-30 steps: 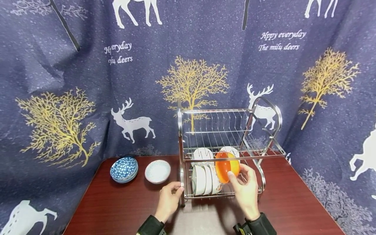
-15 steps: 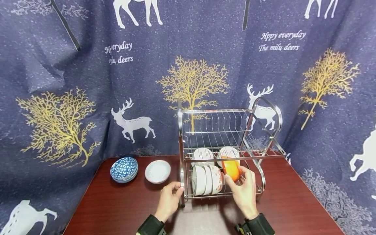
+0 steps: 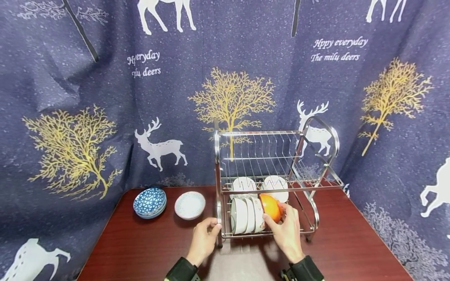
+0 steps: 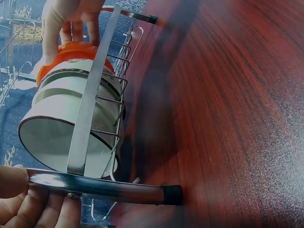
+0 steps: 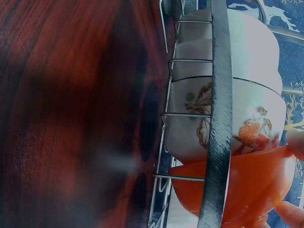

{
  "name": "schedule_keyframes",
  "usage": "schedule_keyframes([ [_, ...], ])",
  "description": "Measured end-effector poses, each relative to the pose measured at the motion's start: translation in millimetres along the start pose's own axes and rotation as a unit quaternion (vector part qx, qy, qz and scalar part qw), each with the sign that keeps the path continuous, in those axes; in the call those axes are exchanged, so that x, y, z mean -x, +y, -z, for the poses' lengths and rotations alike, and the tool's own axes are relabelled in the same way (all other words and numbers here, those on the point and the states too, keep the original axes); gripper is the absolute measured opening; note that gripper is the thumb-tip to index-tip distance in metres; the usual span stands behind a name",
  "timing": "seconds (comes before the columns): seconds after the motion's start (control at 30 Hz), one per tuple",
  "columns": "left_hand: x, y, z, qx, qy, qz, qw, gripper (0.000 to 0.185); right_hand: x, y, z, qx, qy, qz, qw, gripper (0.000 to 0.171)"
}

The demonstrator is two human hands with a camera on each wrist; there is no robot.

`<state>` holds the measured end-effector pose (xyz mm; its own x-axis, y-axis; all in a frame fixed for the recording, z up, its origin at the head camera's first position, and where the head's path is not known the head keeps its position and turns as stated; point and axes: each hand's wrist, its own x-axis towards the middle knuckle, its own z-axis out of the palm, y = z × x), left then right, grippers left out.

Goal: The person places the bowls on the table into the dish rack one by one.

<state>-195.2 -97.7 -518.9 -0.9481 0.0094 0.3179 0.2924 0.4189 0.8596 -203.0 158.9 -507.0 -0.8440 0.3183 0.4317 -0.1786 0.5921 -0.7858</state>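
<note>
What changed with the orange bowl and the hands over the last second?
The right hand carried the orange bowl down and left, turning it on edge against the row of white bowls on the rack's lower shelf, still gripping it. The left hand stayed on the rack frame; the blue plates did not move.

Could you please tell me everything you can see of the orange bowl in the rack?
The orange bowl looks glossy, possibly plastic. It lies on its side in the lower tier of the wire dish rack, nested over the patterned bowl that ends a row of white bowls. The right hand holds it by rim and back.
</note>
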Motion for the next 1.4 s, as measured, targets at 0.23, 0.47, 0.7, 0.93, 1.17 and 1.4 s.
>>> schedule_keyframes([
  [0.23,0.2,-1.6,-0.7,0.001,0.008,-0.004,1.0000,0.006,1.5,1.2,-3.3,0.027,-0.013,-0.001,1.000,0.060],
  [0.47,0.2,-3.7,-1.9,0.002,0.006,0.002,1.0000,0.006,1.4,2.6,-4.1,0.039,-0.026,-0.014,0.999,0.059],
  [0.7,0.5,-1.7,-1.4,0.004,0.008,0.005,0.9999,0.006,0.2,5.0,-4.6,0.035,-0.035,-0.019,0.999,0.054],
  [0.93,0.1,-1.2,-1.2,0.004,0.008,0.007,0.9999,0.006,-3.5,8.9,-2.8,0.052,-0.056,-0.024,0.997,0.048],
  [1.17,0.4,-1.4,-1.1,0.002,0.005,0.007,1.0000,0.006,-4.3,10.7,-1.1,0.050,-0.070,-0.032,0.996,0.050],
  [1.4,1.0,-0.7,-0.9,0.000,0.007,0.007,0.9999,0.006,-3.6,11.4,-0.8,0.048,-0.068,-0.029,0.996,0.051],
])
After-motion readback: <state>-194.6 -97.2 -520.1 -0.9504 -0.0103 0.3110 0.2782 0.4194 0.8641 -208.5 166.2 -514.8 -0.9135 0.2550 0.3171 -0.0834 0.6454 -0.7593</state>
